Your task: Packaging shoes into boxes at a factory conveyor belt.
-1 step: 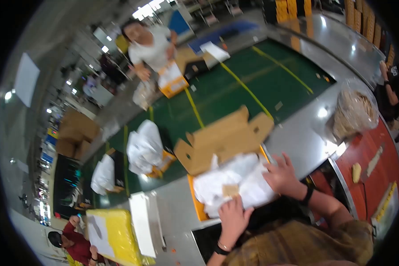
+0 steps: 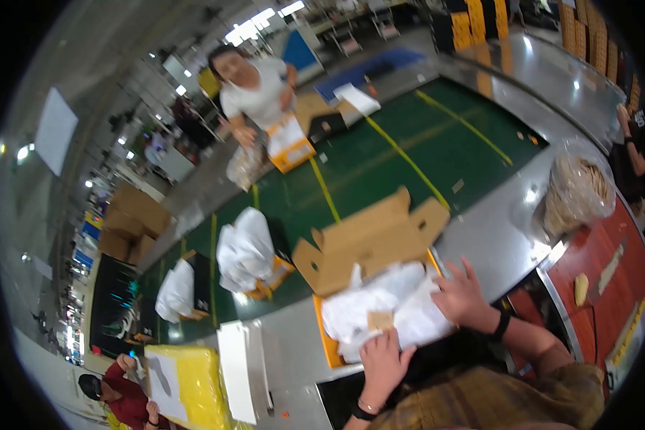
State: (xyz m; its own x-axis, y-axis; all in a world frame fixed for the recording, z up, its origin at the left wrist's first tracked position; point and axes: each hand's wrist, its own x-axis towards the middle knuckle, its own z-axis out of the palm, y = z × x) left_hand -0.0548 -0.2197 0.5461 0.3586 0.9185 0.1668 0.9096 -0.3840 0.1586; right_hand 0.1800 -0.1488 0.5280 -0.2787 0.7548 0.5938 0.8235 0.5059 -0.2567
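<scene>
Left hand [image 2: 385, 362] and right hand [image 2: 461, 295] are apart, fingers spread, around the lower centre of the frame. A green belt [image 2: 369, 172] spans the middle; an open cardboard box [image 2: 362, 242] sits lower centre, holding white wrapping [image 2: 344, 317] and, by the left fingertips, a tan square [image 2: 380, 319].

The wrapping [image 2: 355, 304] is white, the box [image 2: 327, 338] orange (brown inside).
</scene>
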